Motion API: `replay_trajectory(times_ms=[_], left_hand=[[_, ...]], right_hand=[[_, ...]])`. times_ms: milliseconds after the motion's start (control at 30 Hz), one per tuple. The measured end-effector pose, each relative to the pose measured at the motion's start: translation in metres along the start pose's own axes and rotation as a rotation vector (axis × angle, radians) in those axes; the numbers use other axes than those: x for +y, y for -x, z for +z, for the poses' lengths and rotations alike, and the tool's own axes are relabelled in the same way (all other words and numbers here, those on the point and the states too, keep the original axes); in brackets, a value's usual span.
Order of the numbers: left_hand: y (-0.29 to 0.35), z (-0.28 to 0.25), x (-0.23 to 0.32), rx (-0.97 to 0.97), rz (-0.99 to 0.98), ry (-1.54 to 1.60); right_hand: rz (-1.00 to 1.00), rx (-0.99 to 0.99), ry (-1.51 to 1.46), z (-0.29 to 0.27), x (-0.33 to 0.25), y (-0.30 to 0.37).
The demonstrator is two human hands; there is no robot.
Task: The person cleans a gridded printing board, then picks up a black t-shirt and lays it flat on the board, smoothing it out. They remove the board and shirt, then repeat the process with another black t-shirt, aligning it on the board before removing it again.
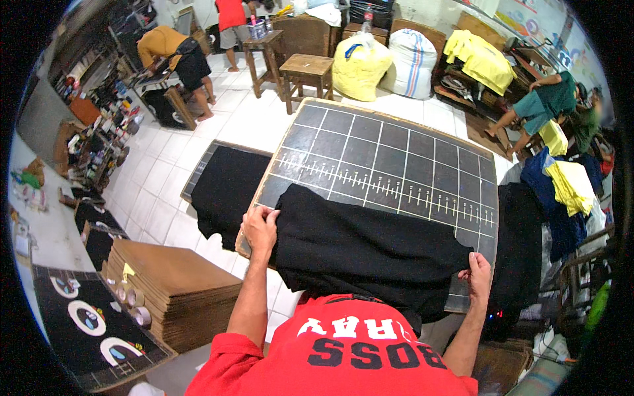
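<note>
A length of black fabric (370, 237) lies across the near part of a dark board (389, 142) marked with a white grid and a ruler scale. Its lower part hangs over the board's near edge, toward my red shirt. At the fabric's upper left side, my left hand (259, 229) is closed with its fingertips on the edge. My right hand (477, 274) pinches the far right corner between thumb and fingers. Between the two hands the cloth is spread sideways with soft folds. Whether it is a shirt or another garment, I cannot tell.
More black cloth sits left (228, 188) and right (518, 244) of the board. Stacked brown cardboard sheets (175, 277) and tape rolls (135, 298) stand at lower left. Wooden stools (307, 69) and full sacks (409, 59) are beyond; several people work around the room.
</note>
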State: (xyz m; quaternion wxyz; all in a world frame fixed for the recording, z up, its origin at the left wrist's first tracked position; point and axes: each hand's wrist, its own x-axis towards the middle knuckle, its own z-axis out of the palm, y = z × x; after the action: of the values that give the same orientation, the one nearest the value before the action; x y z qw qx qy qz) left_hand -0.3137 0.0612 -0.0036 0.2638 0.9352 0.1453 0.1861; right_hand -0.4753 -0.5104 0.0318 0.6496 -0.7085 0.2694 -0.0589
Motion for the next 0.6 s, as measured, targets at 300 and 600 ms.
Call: replay_trajectory(times_ms=[300,600], left_hand=[[-0.008,-0.004,-0.018,0.071,-0.014,0.331],[-0.006,-0.015,-0.045,-0.219,-0.250,0.587]], right_hand=[[-0.004,0.010,-0.168,0.008,-0.004,0.010],[0.022,-0.011,-0.206,0.005,-0.001,0.016]])
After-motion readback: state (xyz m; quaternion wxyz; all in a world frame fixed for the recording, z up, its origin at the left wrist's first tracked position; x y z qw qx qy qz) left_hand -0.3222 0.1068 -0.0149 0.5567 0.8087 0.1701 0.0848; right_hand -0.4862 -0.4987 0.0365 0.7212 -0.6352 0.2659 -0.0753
